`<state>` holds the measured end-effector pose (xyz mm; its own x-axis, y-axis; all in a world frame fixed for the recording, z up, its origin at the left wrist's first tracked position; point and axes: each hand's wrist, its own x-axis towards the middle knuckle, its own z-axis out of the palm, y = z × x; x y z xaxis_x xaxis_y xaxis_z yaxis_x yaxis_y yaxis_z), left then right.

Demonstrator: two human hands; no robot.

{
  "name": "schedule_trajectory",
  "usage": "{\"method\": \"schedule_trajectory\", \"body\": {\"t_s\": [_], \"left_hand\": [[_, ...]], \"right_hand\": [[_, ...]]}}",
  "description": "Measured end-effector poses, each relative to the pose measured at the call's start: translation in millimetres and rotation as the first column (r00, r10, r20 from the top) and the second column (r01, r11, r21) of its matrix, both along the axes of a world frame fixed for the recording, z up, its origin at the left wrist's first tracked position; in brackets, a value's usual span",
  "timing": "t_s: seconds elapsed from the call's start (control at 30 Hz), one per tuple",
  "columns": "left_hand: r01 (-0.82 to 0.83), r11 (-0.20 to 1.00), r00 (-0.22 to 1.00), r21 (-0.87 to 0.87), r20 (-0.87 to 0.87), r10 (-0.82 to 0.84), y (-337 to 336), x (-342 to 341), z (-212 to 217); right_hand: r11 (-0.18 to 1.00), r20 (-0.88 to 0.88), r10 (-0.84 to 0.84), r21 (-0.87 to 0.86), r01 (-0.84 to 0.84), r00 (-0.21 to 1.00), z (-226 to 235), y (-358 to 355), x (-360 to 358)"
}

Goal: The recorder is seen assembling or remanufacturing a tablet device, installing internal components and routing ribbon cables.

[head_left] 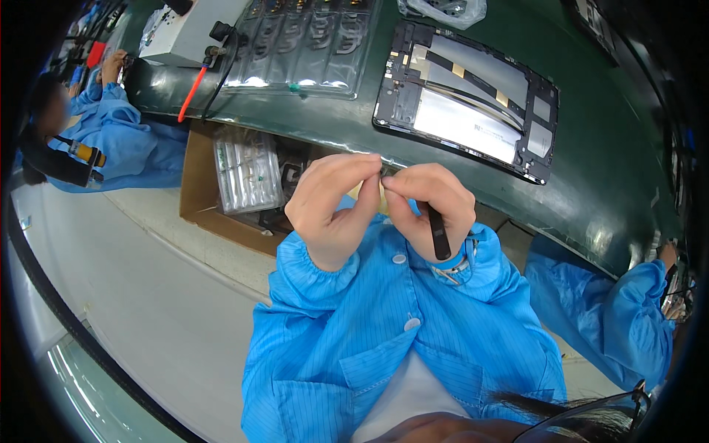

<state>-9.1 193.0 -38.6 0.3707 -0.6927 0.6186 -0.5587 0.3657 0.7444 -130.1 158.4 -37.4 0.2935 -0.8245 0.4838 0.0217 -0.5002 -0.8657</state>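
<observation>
In front of my chest, at the bench's near edge, both hands meet with their fingertips pinched together. My left hand (334, 204) is closed, thumb against fingers. Whatever small piece sits at its tips is too small to make out. My right hand (434, 199) is closed too, its thumb and forefinger pinching beside the left fingertips. Tucked in the right palm is a pair of black tweezers (439, 235), its flat rear end pointing back toward my wrist. Just beyond my hands, an opened tablet (473, 122) lies on the bench with its silver battery and black cable strips exposed.
A clear plastic tray (295, 70) of small parts lies on the green bench (598, 170). Beside it are a white box (181, 37) and an orange-red cable (193, 94). Under the edge stands a cardboard box (198, 177) holding trays. Blue-sleeved co-workers sit left and right.
</observation>
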Motion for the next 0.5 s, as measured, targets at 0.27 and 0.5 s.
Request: {"method": "schedule_trajectory", "body": {"t_s": [0.27,0.5], "left_hand": [[-0.280,0.960,0.826,0.022,0.516,0.229,-31,68,-6],[-0.305,0.950,0.479,0.065,0.872,0.094,-63,118,-30]], "right_hand": [[0.997,-0.027,-0.029,0.065,0.031,0.999,6,-2,-15],[0.995,0.096,-0.045,0.098,0.036,0.994,10,-8,-38]]}}
